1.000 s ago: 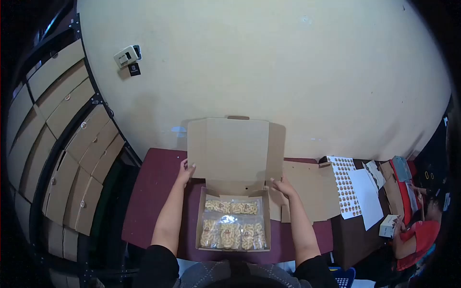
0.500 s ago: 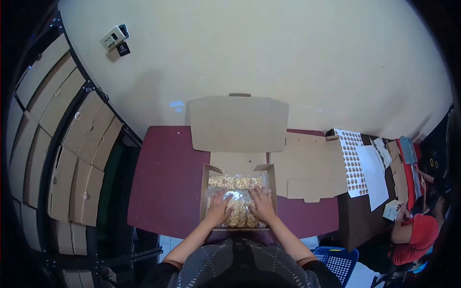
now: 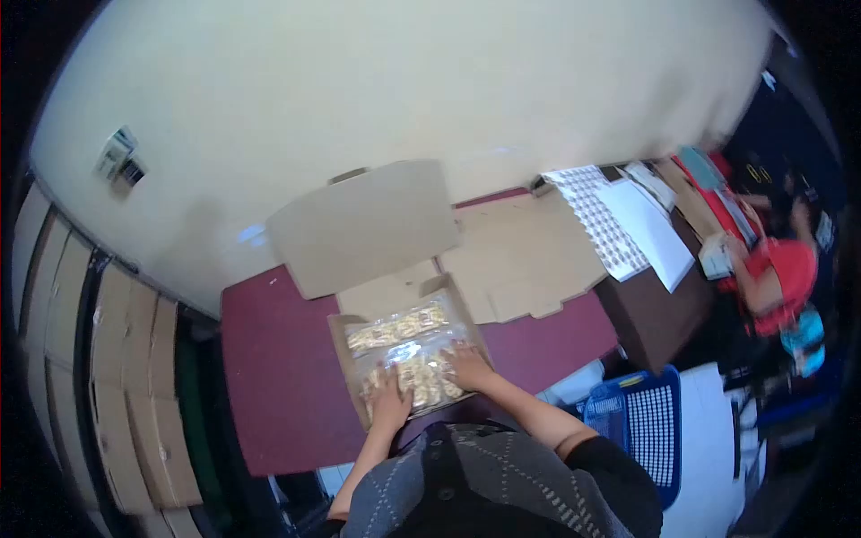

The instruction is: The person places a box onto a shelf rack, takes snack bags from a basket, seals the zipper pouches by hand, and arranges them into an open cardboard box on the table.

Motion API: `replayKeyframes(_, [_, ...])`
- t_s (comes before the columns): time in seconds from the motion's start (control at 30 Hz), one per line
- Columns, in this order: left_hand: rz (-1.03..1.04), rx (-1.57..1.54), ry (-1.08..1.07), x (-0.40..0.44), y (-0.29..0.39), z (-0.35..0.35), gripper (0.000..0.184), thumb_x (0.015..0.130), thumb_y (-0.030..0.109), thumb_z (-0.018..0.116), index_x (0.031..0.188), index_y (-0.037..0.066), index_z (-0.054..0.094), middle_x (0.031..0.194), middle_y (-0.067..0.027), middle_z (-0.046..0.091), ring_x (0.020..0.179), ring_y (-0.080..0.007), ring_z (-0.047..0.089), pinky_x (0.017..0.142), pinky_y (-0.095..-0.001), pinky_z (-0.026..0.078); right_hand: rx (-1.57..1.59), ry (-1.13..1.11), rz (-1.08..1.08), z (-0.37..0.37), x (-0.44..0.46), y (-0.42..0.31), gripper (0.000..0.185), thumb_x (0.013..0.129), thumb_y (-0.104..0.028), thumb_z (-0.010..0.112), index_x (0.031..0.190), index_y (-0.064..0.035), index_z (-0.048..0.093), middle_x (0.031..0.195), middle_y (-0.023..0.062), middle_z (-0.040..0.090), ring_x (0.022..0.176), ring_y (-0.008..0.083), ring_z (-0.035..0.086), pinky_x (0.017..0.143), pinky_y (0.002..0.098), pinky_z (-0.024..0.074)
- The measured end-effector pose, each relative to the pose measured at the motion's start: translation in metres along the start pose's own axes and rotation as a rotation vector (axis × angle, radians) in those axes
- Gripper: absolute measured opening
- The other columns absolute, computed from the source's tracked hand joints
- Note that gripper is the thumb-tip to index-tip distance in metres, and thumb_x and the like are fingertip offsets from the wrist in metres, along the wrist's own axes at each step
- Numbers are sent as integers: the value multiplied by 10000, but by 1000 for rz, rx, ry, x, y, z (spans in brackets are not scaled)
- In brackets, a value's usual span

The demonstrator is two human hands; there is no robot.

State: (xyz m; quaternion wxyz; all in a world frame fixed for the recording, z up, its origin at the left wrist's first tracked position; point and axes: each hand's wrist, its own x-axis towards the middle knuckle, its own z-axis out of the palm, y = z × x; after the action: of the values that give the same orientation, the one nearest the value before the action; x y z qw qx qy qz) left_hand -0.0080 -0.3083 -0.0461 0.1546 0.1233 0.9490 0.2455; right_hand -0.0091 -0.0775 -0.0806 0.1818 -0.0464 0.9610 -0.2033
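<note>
A cardboard box (image 3: 343, 345) with its lid (image 3: 368, 229) raised stands before me on the maroon table (image 3: 287, 359). Inside it lie clear plastic bags of pale snack pieces. One bag (image 3: 399, 327) is along the far side; a nearer bag (image 3: 423, 381) lies under my hands. My left hand (image 3: 388, 399) rests spread on the near bag's left part, and my right hand (image 3: 468, 366) lies on its right part, fingers apart. Neither hand grips anything visible.
Flat cardboard (image 3: 520, 260) lies right of the box, beside a sticker sheet (image 3: 596, 220) and white paper (image 3: 650, 229). A blue basket (image 3: 650, 430) stands below right. A person in red (image 3: 780, 278) works at the far right. Stacked boxes (image 3: 130, 359) line the left.
My view has turned and tilted toward the right, so the box appears slanted and further left. Both hands stay on the near bag, with the right one slightly higher in view.
</note>
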Motion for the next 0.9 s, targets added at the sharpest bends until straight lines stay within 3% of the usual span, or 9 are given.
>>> replayKeyframes(0.1, [64, 202, 33, -6, 22, -11, 633, 875, 447, 450, 1413, 150, 297, 1523, -104, 39, 1339, -495, 47, 1027, -661, 38, 79, 89, -36, -2, -7, -8, 585, 864, -346, 544, 1367, -111, 359, 1421, 264, 257, 1319, 426, 244, 1073, 501, 216])
replayKeyframes(0.13, [135, 146, 20, -9, 25, -13, 584, 891, 422, 428, 1391, 133, 341, 1508, -134, 117, 1360, -441, 62, 1033, -650, 17, 94, 108, 16, 0, -13, -11, 585, 864, -346, 544, 1367, -111, 359, 1421, 264, 257, 1319, 426, 244, 1073, 501, 216])
replayKeyframes(0.3, [163, 232, -176, 2, 24, -22, 516, 890, 385, 434, 1308, 81, 444, 1421, -172, 324, 1355, -392, 155, 1039, -642, 19, 273, 204, -40, -1, -47, -27, 483, 865, -240, 536, 1310, -88, 423, 1304, 277, 410, 1252, 409, 363, 1047, 444, 293])
replayKeyframes(0.33, [170, 224, -125, 2, 26, -25, 502, 891, 372, 435, 1299, 79, 455, 1417, -168, 334, 1348, -391, 180, 1044, -634, 20, 255, 388, -61, 6, -54, -31, 418, 842, -217, 546, 1228, -66, 496, 1183, 245, 519, 1153, 375, 470, 986, 444, 354])
replayKeyframes(0.4, [283, 203, 24, 1, 29, -31, 482, 890, 339, 442, 1285, 64, 467, 1409, -165, 353, 1333, -386, 230, 1056, -616, 29, 245, 342, -9, 11, -60, -26, 378, 830, -211, 552, 1173, -55, 529, 1127, 216, 554, 1100, 355, 504, 947, 445, 376])
replayKeyframes(0.47, [353, 204, -100, 11, 13, -22, 486, 887, 337, 447, 1285, 58, 465, 1405, -167, 358, 1328, -388, 242, 1056, -617, 37, 244, 397, 26, 11, -66, -34, 283, 804, -198, 559, 1031, -32, 589, 1012, 148, 618, 970, 313, 571, 860, 433, 415])
replayKeyframes(0.67, [400, 254, -304, 14, 11, -36, 494, 877, 316, 461, 1299, 59, 444, 1398, -166, 357, 1304, -399, 282, 1047, -626, 95, 199, 415, 117, 12, -63, -40, 278, 803, -181, 538, 1034, -37, 592, 1000, 141, 622, 958, 302, 579, 841, 424, 419])
replayKeyframes(0.83, [523, 157, -137, 11, 1, -33, 491, 883, 309, 458, 1309, 65, 427, 1413, -153, 338, 1313, -392, 266, 1051, -612, 115, 139, 474, 143, 15, -63, -44, 260, 810, -183, 507, 1012, -59, 613, 931, 115, 624, 922, 273, 585, 807, 413, 413])
replayKeyframes(0.9, [483, 152, -313, 11, -13, -25, 498, 884, 308, 458, 1317, 65, 415, 1425, -146, 324, 1328, -375, 248, 1058, -602, 108, 117, 458, 133, 19, -61, -43, 256, 812, -185, 504, 1007, -67, 618, 914, 108, 625, 914, 265, 587, 800, 414, 410])
